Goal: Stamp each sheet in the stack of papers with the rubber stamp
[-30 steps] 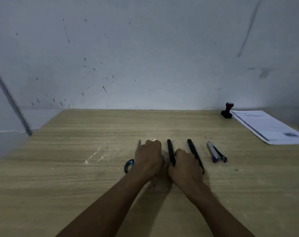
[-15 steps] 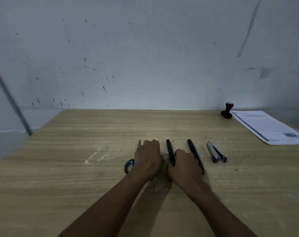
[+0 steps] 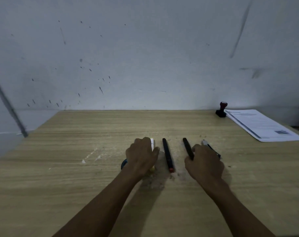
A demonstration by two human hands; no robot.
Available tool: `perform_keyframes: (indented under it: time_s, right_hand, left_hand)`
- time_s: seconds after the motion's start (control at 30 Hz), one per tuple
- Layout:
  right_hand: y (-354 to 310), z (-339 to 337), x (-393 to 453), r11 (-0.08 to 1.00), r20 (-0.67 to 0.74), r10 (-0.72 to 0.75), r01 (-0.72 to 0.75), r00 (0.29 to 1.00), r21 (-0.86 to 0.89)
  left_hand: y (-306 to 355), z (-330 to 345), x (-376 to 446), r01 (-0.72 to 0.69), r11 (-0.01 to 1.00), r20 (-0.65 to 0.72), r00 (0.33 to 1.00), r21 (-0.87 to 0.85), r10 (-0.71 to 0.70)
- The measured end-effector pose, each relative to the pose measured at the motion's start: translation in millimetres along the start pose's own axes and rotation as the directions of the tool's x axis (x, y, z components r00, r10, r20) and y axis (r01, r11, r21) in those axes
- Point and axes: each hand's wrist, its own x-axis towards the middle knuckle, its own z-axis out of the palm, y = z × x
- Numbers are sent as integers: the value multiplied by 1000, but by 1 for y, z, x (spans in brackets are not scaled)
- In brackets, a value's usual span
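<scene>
Wooden bench (image 3: 77, 185) against a pale, speckled wall (image 3: 145, 48). Light is dim.

Rubber stamp (image 3: 221, 111): upright at the far right of the bench, next to the wall, red knob on a black base. It stands just beside the far left corner of the stack of papers (image 3: 263, 124), which lies flat and angled along the right edge of the bench. Both are well apart from the hands.

Left hand (image 3: 141, 156): palm down on the bench, fingers curled loosely over a white pen-like item (image 3: 152, 144) whose far tip shows past the knuckles. A blue, rounded part (image 3: 124, 164), possibly a scissor handle, shows at the hand's left side. Cannot tell whether the fingers actually grip anything.

Right hand (image 3: 205, 161): palm down, fingers bent, lying over the near end of a black marker (image 3: 188, 147) and part of a grey and dark stapler-like item (image 3: 211, 147) on its right. Grip not determinable; the fingertips are hidden.

Between the two hands, untouched: a second black marker (image 3: 167, 153) with a red near end, lying roughly parallel to the first.

Both forearms are bare.
</scene>
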Motion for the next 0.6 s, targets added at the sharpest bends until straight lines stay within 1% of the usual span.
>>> perform_keyframes:
  time_s: [0.07, 0.1, 0.23, 0.4, 0.6]
  right_hand:
    - [9, 4, -1, 1000, 63, 18, -19, 998, 13]
    - [13, 6, -2, 1000, 70, 16, -17, 997, 22]
    - [16, 9, -5, 1000, 37, 1, -2, 999, 28]
    - [17, 9, -6, 999, 47, -6, 4, 999, 40]
    - [18, 6, -5, 998, 81, 7, -12, 997, 54]
  left_hand:
    - [-3, 3, -1, -2, 999, -18, 1000, -37, 1]
    - [-4, 4, -1, 9, 999, -23, 1000, -45, -10]
    - [-11, 7, 1, 45, 997, -36, 998, -63, -47]
    - [-17, 4, 0, 84, 994, -63, 994, -74, -89]
    - [-21, -2, 0, 86, 992, -82, 992, -92, -93]
